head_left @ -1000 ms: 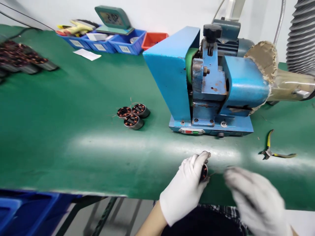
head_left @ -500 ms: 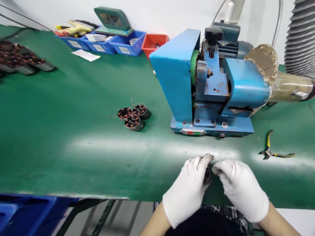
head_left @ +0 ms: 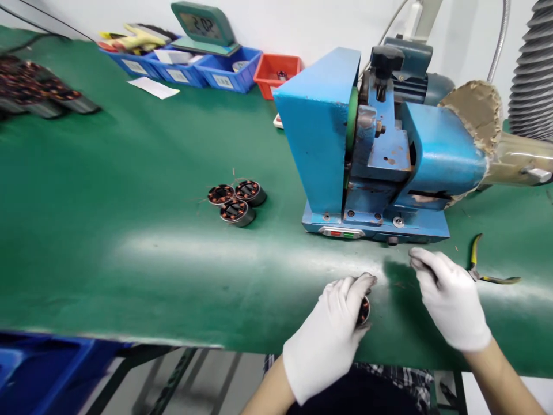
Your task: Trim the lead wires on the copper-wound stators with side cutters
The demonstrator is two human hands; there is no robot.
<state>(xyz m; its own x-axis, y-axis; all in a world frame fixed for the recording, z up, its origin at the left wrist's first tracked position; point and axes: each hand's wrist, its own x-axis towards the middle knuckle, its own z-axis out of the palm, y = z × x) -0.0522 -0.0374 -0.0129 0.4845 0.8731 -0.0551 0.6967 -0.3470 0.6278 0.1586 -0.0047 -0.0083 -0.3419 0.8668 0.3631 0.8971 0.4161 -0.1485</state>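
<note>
Evidently, the left hand (head_left: 324, 334) grips a coil-filled cylinder (head_left: 364, 311); toward two o'clock, the right hand (head_left: 451, 300) pinches its fingertips together, contents unclear.

The left hand (head_left: 324, 334) hides most of a round part (head_left: 366, 311). Whether the right hand (head_left: 453, 302) pinches anything cannot be made out. The far-left pile (head_left: 41, 92) is blurred and cut off; bin labels (head_left: 178, 75) are unreadable.

Your counter (head_left: 173, 144) green, machine (head_left: 311, 144) blue.
Bins (head_left: 228, 75) blue, one bin (head_left: 279, 72) orange-red; pliers (head_left: 475, 253) yellow-handled; your gloves (head_left: 324, 334) white.
</note>
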